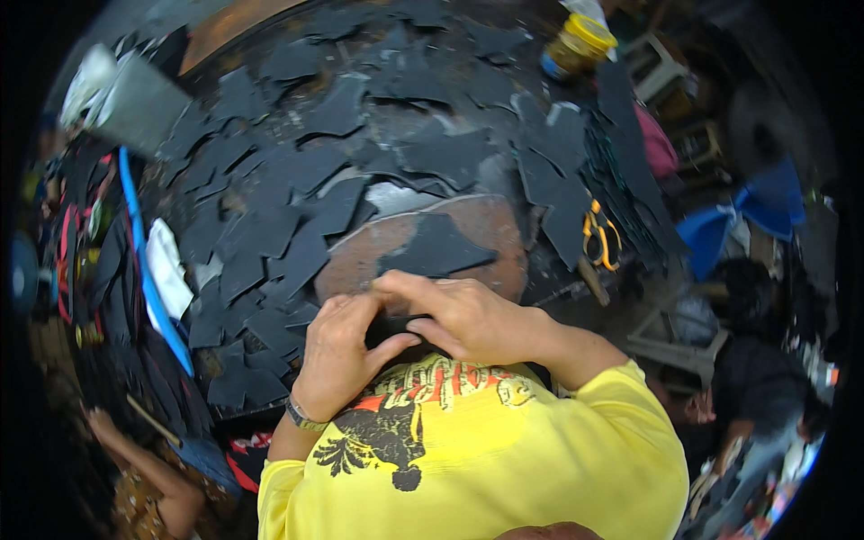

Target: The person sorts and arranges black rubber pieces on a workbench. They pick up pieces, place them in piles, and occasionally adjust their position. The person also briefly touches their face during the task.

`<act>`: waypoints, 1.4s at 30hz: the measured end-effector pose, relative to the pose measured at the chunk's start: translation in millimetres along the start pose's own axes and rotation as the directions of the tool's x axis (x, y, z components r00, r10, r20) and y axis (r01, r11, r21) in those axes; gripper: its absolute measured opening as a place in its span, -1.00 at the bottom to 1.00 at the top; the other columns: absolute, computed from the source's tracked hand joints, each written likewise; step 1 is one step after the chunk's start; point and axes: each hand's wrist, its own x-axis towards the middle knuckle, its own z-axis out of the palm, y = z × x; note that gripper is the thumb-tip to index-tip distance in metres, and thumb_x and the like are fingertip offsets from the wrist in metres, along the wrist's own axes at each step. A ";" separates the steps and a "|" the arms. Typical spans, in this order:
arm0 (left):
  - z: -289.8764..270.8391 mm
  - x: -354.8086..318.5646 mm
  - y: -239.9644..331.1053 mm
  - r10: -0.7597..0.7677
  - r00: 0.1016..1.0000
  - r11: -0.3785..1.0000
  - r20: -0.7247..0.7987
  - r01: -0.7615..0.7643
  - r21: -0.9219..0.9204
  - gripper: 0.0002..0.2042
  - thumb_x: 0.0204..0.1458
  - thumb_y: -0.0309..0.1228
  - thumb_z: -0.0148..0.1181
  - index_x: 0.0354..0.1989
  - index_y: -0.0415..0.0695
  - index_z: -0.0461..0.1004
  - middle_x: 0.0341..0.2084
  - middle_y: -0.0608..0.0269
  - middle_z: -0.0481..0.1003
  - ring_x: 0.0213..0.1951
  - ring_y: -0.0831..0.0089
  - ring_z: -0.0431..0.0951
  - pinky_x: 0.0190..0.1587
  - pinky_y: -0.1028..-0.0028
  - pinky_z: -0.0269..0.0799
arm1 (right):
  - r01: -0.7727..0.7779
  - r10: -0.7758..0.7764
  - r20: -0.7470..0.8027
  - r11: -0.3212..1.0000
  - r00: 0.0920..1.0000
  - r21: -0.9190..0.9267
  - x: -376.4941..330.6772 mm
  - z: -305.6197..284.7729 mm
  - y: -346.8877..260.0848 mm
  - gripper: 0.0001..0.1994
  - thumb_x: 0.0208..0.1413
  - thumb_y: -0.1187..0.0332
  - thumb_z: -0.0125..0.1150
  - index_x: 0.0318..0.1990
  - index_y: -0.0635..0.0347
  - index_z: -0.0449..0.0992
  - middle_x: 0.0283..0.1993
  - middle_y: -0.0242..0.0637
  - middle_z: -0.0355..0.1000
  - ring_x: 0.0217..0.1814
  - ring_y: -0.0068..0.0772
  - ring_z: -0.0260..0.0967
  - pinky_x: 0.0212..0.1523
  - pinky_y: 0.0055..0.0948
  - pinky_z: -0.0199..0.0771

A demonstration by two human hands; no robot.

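Note:
My left hand (337, 351), with a band on its wrist, and my right hand (472, 317) meet close to my yellow shirt. The fingers of both are curled and the thumbs point at each other. Between them shows a black piece of sheet material (387, 333), mostly hidden by the fingers. Just beyond my hands, a black cut piece with pointed corners (436, 245) lies flat on a brown, curved-edged board (504, 220). Many similar black cut pieces (256, 247) overlap across the dark table.
To the right lie orange-handled scissors or pliers (605, 238) beside a wooden handle (592, 282). A yellow-lidded jar (576, 45) stands far right. A blue strip (144, 261) and a metal container (139, 103) are at left. Another person's arm (148, 459) shows lower left.

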 end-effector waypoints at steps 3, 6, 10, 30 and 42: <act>9.0 2.9 -0.7 0.015 0.999 0.992 0.044 -0.009 -0.123 -0.74 -0.12 -0.31 0.51 -0.37 -0.20 0.61 -0.45 0.12 0.59 -0.33 0.12 0.60 -0.18 0.27 0.44 | -0.053 0.056 0.075 0.997 0.996 -0.051 -5.1 2.2 2.9 -0.32 0.09 0.59 0.26 0.40 0.29 0.16 0.02 0.13 0.53 -0.09 0.13 0.58 -0.12 -0.09 0.60; 13.9 2.4 1.4 -0.001 0.997 0.978 0.074 0.017 -0.208 -0.78 -0.08 -0.34 0.48 -0.35 -0.21 0.63 -0.47 0.11 0.57 -0.38 0.11 0.58 -0.23 0.28 0.42 | 0.046 -0.048 -0.017 0.996 0.999 -0.078 -11.9 0.0 3.4 -0.35 0.07 0.53 0.27 0.35 0.29 0.20 -0.30 0.11 0.55 -0.23 0.21 0.57 -0.29 -0.03 0.56; 11.7 -0.4 4.9 -0.050 0.984 0.968 0.173 0.090 -0.234 -0.82 -0.02 -0.40 0.44 -0.33 -0.25 0.62 -0.51 0.08 0.52 -0.43 0.11 0.53 -0.30 0.30 0.39 | 0.019 -0.020 -0.062 1.000 0.998 -0.018 -21.6 -9.2 1.5 -0.35 0.12 0.39 0.32 0.36 0.23 0.21 -0.31 0.08 0.55 -0.24 0.22 0.55 -0.27 0.01 0.52; 20.0 -8.0 7.4 -0.314 0.932 0.844 0.179 0.360 -0.397 -0.87 0.00 -0.53 0.46 -0.38 -0.32 0.63 -0.52 0.22 0.60 -0.47 0.57 0.52 -0.38 0.53 0.38 | -0.221 0.198 -0.148 0.962 0.969 -0.159 -89.2 -52.3 14.8 -0.61 0.21 0.27 0.29 0.18 0.11 0.51 -0.05 -0.07 0.59 -0.14 -0.01 0.57 -0.09 -0.17 0.54; 16.8 -1.4 10.4 -0.201 0.967 0.917 0.159 0.243 -0.315 -0.88 0.02 -0.49 0.43 -0.37 -0.30 0.64 -0.55 0.18 0.56 -0.51 0.49 0.50 -0.41 0.49 0.35 | -0.799 0.115 -0.827 0.359 0.550 -0.482 -110.0 -214.2 103.4 -0.16 -0.07 -0.03 0.49 0.37 0.06 0.31 0.06 0.03 0.52 0.15 0.09 0.43 0.14 -0.05 0.42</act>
